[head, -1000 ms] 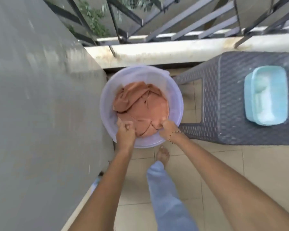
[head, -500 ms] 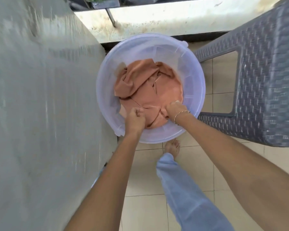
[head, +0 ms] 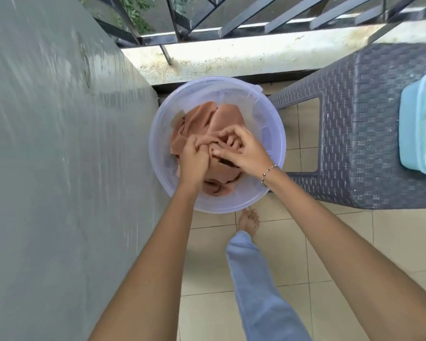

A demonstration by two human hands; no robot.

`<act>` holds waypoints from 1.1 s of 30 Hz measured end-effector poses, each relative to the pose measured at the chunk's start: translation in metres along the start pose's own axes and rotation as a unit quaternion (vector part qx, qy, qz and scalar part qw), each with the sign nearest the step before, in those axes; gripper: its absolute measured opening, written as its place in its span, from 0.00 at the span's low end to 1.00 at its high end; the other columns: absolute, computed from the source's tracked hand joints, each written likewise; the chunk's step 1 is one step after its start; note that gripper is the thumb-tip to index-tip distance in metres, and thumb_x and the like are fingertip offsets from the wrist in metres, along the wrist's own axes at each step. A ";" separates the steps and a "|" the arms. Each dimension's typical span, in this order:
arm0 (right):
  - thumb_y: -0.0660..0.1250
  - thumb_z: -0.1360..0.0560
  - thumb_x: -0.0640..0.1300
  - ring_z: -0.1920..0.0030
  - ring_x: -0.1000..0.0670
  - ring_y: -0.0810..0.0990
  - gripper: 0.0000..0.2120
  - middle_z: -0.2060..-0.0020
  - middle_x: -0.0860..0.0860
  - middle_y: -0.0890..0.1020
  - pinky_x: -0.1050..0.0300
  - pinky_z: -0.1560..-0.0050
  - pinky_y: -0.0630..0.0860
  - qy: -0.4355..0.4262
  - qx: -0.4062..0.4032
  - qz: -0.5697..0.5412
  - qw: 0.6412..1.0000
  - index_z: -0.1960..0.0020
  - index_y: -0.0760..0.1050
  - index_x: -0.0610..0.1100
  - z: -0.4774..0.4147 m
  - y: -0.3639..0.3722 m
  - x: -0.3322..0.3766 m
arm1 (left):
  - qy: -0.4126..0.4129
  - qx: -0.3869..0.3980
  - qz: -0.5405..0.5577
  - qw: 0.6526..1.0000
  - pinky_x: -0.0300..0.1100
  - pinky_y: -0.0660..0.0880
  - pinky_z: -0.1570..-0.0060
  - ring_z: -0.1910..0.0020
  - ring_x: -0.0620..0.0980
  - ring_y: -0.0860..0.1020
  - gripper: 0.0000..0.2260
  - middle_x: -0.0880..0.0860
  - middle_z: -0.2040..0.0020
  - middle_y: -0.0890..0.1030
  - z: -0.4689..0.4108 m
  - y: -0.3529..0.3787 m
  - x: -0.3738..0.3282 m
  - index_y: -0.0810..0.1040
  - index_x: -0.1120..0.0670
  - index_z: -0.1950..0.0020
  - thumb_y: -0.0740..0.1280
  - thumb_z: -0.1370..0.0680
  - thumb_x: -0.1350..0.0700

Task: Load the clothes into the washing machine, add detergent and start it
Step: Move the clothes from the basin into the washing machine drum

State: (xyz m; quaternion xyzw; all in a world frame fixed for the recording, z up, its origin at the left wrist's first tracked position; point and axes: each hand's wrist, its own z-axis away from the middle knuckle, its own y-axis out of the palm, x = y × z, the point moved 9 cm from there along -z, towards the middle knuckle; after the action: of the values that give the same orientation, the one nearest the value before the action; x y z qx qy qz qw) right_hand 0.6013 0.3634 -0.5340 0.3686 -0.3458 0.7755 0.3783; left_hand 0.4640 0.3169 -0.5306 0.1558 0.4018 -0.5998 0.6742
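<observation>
The rust-coloured cloth (head: 207, 121) lies bunched in the translucent bucket (head: 276, 134) on the tiled floor. Half a second ago the hands gripped its 6 o'clock edge apart; now they have met over the middle, the cloth gathered up between them. The left hand (head: 193, 158) is fisted on a fold; the right hand (head: 244, 150) has fingers curled into the fabric, seemingly pinching it, though blur hides the contact. Probably the lift-out is starting. At 3 o'clock, a wicker stool (head: 349, 134) carries a pale blue tub (head: 411, 134); at 9 o'clock, a grey surface (head: 59, 168).
</observation>
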 end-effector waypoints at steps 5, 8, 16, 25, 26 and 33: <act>0.69 0.36 0.49 0.38 0.50 0.72 0.27 0.41 0.50 0.75 0.52 0.36 0.70 -0.084 0.035 0.156 0.983 0.37 0.73 0.50 -0.007 0.011 0.020 | 0.055 0.092 -0.081 0.991 0.47 0.77 0.51 0.58 0.45 0.80 0.02 0.46 0.63 0.82 0.003 -0.005 -0.044 0.80 0.46 0.62 0.69 0.32 0.53; 0.62 0.36 0.40 0.54 0.51 0.80 0.15 0.57 0.53 0.83 0.50 0.50 0.77 -0.069 -0.081 0.124 0.987 0.52 0.78 0.50 -0.002 -0.016 0.041 | 0.070 0.133 -0.133 0.980 0.45 0.75 0.46 0.47 0.46 0.79 0.18 0.46 0.48 0.82 0.005 -0.007 -0.048 0.75 0.46 0.48 0.75 0.35 0.49; 0.60 0.36 0.39 0.64 0.54 0.76 0.14 0.67 0.55 0.78 0.59 0.59 0.73 -0.043 -0.237 0.083 0.967 0.53 0.77 0.46 0.036 -0.071 0.067 | -0.042 -0.050 -0.073 0.995 0.45 0.76 0.47 0.49 0.52 0.79 0.19 0.51 0.52 0.83 0.015 -0.050 -0.045 0.82 0.51 0.48 0.56 0.31 0.61; 0.72 0.34 0.38 0.53 0.45 0.76 0.16 0.50 0.46 0.74 0.49 0.46 0.74 0.042 -0.153 0.185 0.970 0.48 0.73 0.41 0.051 -0.023 0.034 | -0.086 0.025 0.192 0.977 0.38 0.81 0.63 0.57 0.50 0.84 0.14 0.56 0.54 0.86 0.056 -0.034 -0.088 0.82 0.60 0.45 0.60 0.22 0.56; 0.70 0.35 0.35 0.48 0.44 0.76 0.19 0.47 0.44 0.74 0.47 0.43 0.73 0.041 -0.087 0.199 0.975 0.45 0.73 0.40 0.050 -0.004 0.031 | -0.102 0.025 0.208 0.973 0.39 0.81 0.61 0.54 0.53 0.83 0.16 0.60 0.50 0.84 0.056 -0.034 -0.086 0.80 0.62 0.41 0.59 0.22 0.57; 0.61 0.31 0.42 0.47 0.38 0.79 0.17 0.49 0.40 0.82 0.53 0.52 0.73 0.149 -0.073 0.127 0.978 0.43 0.76 0.42 0.061 0.031 0.002 | -0.085 0.070 0.270 0.956 0.37 0.78 0.60 0.61 0.47 0.81 0.10 0.57 0.56 0.80 0.050 -0.027 -0.104 0.78 0.62 0.44 0.61 0.22 0.61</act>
State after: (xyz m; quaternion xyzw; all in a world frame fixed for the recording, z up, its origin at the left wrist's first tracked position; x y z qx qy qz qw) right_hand 0.5931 0.2999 -0.5105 0.1731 -0.3854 0.8363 0.3496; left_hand 0.4607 0.3471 -0.4154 0.2541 0.2428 -0.4329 0.8301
